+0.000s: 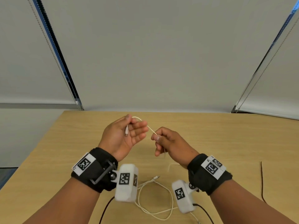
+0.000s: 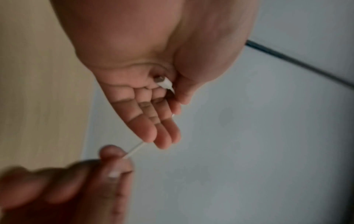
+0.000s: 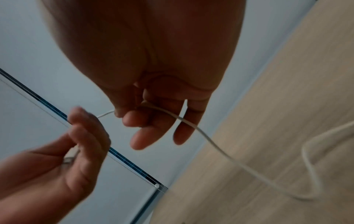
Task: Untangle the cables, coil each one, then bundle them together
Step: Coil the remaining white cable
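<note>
The left hand [image 1: 123,135] is raised above the wooden table [image 1: 226,143], palm turned up, its thumb pinning the plug end of a white cable [image 1: 149,127] against the base of the fingers while the other fingers lie nearly straight. The cable arcs over those fingers and runs a short way across to the right hand [image 1: 169,143], which pinches it between thumb and forefinger with the other fingers loosely curled. Below and between both wrists the rest of the cable lies in loose loops on the table, and a thin dark cable [image 1: 261,180] rests well to the right of the right wrist.
</note>
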{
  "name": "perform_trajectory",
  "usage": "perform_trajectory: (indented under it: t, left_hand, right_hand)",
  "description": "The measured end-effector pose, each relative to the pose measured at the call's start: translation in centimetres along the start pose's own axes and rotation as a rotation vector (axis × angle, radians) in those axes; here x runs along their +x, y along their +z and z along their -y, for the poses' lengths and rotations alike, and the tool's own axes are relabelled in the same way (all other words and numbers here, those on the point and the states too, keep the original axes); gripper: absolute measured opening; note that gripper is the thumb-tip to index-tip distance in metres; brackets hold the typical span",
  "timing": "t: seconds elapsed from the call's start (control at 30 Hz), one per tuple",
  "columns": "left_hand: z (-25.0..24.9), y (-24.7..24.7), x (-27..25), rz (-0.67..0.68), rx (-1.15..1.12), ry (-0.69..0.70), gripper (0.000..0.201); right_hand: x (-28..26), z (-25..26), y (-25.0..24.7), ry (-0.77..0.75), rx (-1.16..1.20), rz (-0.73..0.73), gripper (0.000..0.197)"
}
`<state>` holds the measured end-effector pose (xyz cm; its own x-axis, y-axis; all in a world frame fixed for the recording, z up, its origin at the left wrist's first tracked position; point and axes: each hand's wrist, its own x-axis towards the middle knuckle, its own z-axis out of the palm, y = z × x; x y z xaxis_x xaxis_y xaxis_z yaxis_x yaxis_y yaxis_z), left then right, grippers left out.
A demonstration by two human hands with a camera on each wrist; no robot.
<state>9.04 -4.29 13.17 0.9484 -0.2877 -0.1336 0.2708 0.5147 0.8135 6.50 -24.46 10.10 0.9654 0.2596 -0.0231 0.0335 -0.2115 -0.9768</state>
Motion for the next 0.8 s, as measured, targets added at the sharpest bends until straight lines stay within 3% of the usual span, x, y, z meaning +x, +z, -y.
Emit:
perform_trajectory:
  t: [0.07,0.13,0.23,0.3,0.5,0.67,0.8]
  left_hand:
    - [-0.6,-0.2,0.1,-0.008,-0.209,0.071,0.032]
    - [-1.0,-0.5,0.2,-0.074,-0.248,0.188,0.028]
    - [-1.0,-1.1,0.3,-0.253,0.135,0.322,0.022]
    - [-0.3,-1.1,0.0,-0.29,0.405,0.366,0.019]
    - [2.5,-0.2,-0.6,-0.006,0.69,0.231,0.02]
    - [2.3,-0.2,-1.5,0.186,0.578,0.005,0.028]
    - [1.6,-0.4,-1.9,0.271,0.415,-0.017,0.026]
  right_hand:
    - [-0.2,-0.6,0.2,0.043,-0.023,0.013,0.019]
    - [-0.5,-1.0,0.3,0.067,-0.102,0.032,0.02]
    - [-0.8,-0.7,0.4,0.037,-0.248,0.069,0.019]
    - [-0.9,0.3,0.5,0.007,-0.293,0.1,0.018]
    - [-0.3,3.7,-0.2,-0.144,-0.338,0.058,0.017]
    - [0.3,4.4,-1.4,-0.169,-0.323,-0.072,0.013]
    - [0.3,4.1,-1.3,-0.166,-0.174,-0.129,0.011]
